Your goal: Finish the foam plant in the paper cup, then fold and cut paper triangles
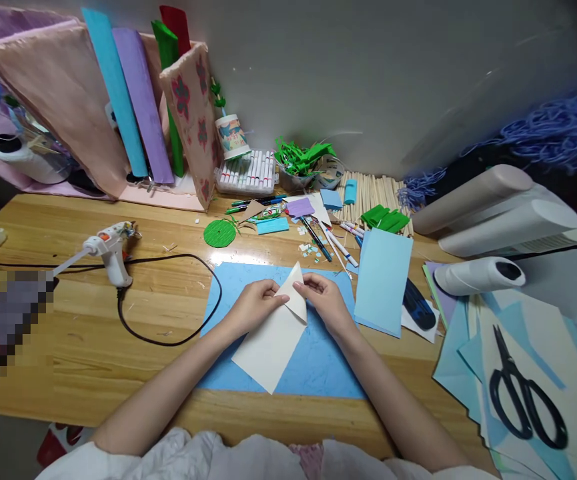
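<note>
A cream sheet of paper point(271, 347) lies tilted on a blue sheet point(318, 363) spread over the wooden table. Its top corner is folded up into a point. My left hand point(253, 307) pinches the left side of that fold with fingers closed on the paper. On the right side of the fold, my right hand point(325, 300) grips the paper's edge between thumb and fingers. Both hands meet at the fold, close together.
A glue gun point(111, 250) with a black cord point(168, 333) lies to the left. Light blue paper point(383, 280) lies to the right, with black scissors point(525, 397) on stacked sheets at far right. Markers, paper scraps, wooden sticks point(373, 190) and paper rolls point(133, 100) crowd the back.
</note>
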A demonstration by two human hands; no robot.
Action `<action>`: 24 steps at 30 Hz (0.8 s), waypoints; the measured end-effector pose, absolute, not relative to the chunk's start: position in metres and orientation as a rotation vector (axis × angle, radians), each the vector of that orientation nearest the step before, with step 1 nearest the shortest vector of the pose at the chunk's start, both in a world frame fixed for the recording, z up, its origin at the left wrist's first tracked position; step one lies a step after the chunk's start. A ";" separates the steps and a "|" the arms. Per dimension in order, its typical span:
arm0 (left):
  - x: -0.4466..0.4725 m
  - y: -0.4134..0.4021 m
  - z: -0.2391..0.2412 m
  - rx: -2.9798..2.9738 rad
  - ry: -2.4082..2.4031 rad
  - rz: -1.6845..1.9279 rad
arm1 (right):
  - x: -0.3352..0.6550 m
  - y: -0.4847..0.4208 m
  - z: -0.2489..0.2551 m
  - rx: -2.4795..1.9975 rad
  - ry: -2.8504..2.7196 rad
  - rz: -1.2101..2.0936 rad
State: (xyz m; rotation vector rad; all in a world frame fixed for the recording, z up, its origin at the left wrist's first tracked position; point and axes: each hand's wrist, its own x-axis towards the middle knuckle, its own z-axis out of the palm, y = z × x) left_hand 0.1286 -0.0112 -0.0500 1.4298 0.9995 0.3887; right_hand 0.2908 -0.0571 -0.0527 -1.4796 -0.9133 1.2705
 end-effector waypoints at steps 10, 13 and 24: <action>0.128 -0.014 -0.057 1.319 1.096 0.431 | 0.292 -0.060 -0.053 -1.452 -0.851 1.343; 0.128 -0.015 -0.056 1.360 1.105 0.436 | 0.291 -0.060 -0.054 -1.465 -0.836 1.314; 0.136 -0.031 -0.045 1.432 1.162 0.546 | 0.276 -0.063 -0.057 -1.415 -0.786 1.107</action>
